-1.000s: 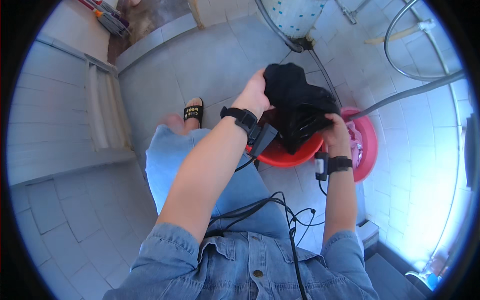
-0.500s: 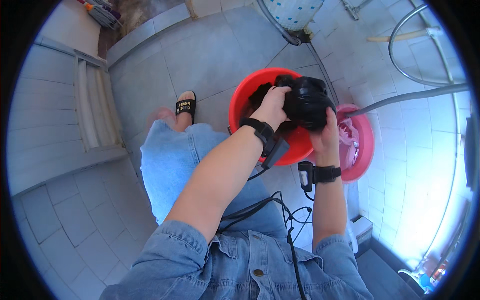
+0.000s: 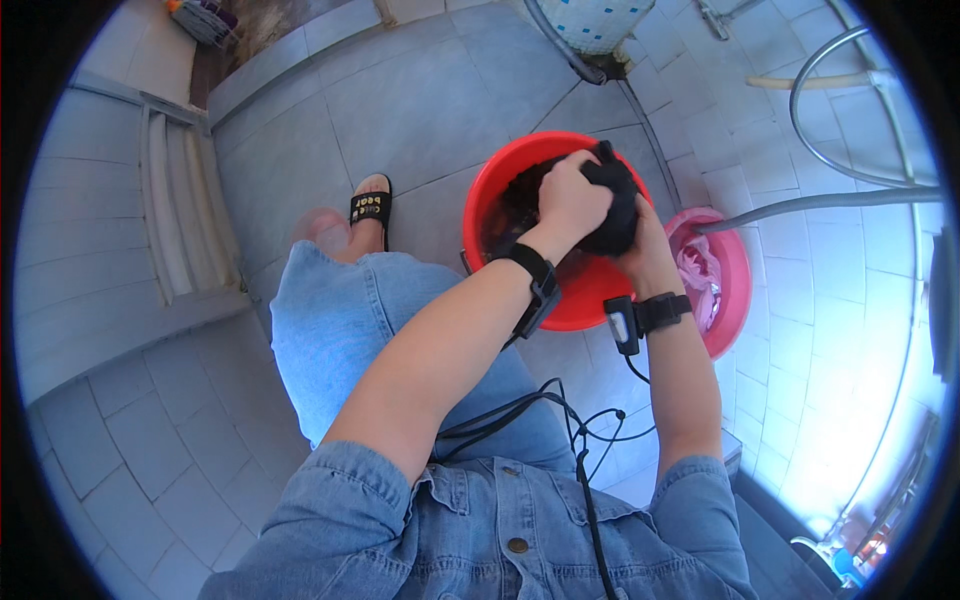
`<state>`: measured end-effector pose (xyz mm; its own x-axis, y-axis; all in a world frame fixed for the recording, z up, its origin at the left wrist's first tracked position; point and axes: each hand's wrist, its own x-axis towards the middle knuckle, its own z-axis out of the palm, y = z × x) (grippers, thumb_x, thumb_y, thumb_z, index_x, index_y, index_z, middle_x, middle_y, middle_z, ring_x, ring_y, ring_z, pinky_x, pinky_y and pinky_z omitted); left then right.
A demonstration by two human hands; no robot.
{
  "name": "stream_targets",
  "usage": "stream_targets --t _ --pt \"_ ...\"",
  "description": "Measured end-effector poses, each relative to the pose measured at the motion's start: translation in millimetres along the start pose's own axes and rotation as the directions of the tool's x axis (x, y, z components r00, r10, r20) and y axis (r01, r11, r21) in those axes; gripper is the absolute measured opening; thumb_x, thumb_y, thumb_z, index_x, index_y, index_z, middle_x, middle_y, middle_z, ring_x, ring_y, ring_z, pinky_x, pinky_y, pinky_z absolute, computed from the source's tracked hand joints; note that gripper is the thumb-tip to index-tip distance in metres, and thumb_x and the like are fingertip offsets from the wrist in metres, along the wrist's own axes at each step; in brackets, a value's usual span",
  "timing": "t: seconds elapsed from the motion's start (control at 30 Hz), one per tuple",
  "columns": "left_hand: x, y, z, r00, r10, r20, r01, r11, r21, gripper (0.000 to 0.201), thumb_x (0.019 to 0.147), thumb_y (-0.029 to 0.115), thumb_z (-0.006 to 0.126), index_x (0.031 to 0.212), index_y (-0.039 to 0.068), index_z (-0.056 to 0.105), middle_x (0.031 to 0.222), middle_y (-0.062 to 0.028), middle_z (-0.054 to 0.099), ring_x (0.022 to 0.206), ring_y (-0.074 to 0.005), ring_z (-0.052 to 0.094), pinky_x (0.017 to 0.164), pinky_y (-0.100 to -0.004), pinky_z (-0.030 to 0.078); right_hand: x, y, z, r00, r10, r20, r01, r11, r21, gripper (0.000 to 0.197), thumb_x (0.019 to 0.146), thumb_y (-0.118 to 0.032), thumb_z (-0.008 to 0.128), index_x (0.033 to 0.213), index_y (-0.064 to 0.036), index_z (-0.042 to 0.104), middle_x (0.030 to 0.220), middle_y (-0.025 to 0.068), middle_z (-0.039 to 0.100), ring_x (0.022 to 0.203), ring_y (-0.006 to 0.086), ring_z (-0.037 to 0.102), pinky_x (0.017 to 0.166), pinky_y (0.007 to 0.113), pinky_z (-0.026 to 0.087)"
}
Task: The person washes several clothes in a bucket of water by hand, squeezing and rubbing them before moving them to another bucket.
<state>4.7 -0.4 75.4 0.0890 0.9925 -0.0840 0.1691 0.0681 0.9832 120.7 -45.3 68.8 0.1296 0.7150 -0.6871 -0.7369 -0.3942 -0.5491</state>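
Note:
A red basin [image 3: 500, 190] stands on the grey tiled floor in front of me, with dark water and dark cloth in it. Both my hands grip a bunched black garment [image 3: 615, 205] over the basin's right side. My left hand [image 3: 568, 195] clasps it from the near left. My right hand [image 3: 645, 245] holds it from the right, mostly hidden behind the cloth. Each wrist wears a black strap with a small device.
A smaller pink basin [image 3: 735, 275] with pale pink cloth sits right of the red one. A grey hose [image 3: 800, 205] runs into it from the right. My foot in a black sandal [image 3: 370, 205] rests left of the basin. A raised step [image 3: 170, 220] lies at left.
The black garment has gone down from above the basin rim into the red basin. Both hands went down with it and squeezed it into a tighter bundle.

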Motion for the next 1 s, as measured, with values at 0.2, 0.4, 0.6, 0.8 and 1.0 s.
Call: stream_targets --t 0.2,0.4,0.6,0.8,1.0 --pt "30 0 -31 0.824 -0.526 0.211 0.483 0.457 -0.746 0.012 0.076 0.006 0.054 0.086 0.001 0.059 0.083 -0.0113 0.062 0.074 -0.0260 0.061 0.068 -0.0389 0.050 -15 -26 -34 0.901 -0.068 0.428 0.094 0.995 -0.040 0.049 0.087 -0.035 0.049 0.128 -0.0103 0.041 0.129 0.0114 0.045 0.116 0.0315 0.043 0.097 0.054 0.032" --pt "31 34 -45 0.706 -0.436 0.559 0.656 0.104 -0.748 0.017 0.081 0.015 0.049 0.088 0.002 0.058 0.088 -0.0122 0.063 0.083 -0.0258 0.061 0.080 -0.0419 0.049 55 14 -55 0.779 -0.230 0.583 0.611 0.071 -0.788 0.051 0.070 -0.003 0.062 0.119 -0.0057 0.050 0.121 0.0088 0.052 0.111 0.0235 0.047 0.096 0.030 0.034" --pt "34 31 -58 0.686 -0.426 0.590 0.694 0.139 -0.706 0.017 0.080 0.013 0.048 0.088 0.002 0.058 0.088 -0.0124 0.063 0.085 -0.0251 0.061 0.081 -0.0416 0.048 34 25 -34 0.897 -0.330 0.294 0.421 0.437 -0.795 0.045 0.069 0.001 0.061 0.113 -0.0016 0.054 0.111 0.0091 0.057 0.105 0.0240 0.051 0.092 0.032 0.039" --pt "56 -35 -35 0.817 -0.535 0.213 0.545 0.597 -0.589 0.028 0.078 0.014 0.055 0.102 0.000 0.051 0.099 -0.0153 0.059 0.089 -0.0306 0.059 0.080 -0.0457 0.047 -25 -39 -69 0.964 -0.260 0.047 0.261 0.910 -0.323 0.038 0.071 0.004 0.056 0.108 0.0008 0.054 0.103 0.0099 0.060 0.100 0.0261 0.055 0.086 0.038 0.044" --pt "46 -71 -21 0.732 -0.661 0.165 0.674 0.738 -0.031 0.055 0.078 0.025 0.058 0.127 0.009 0.037 0.130 -0.0196 0.037 0.114 -0.0427 0.039 0.081 -0.0636 0.038 -60 -45 -30 0.830 -0.551 0.085 0.555 0.832 -0.032 0.036 0.072 0.007 0.054 0.107 -0.0012 0.055 0.103 0.0098 0.060 0.097 0.0225 0.057 0.086 0.037 0.046"
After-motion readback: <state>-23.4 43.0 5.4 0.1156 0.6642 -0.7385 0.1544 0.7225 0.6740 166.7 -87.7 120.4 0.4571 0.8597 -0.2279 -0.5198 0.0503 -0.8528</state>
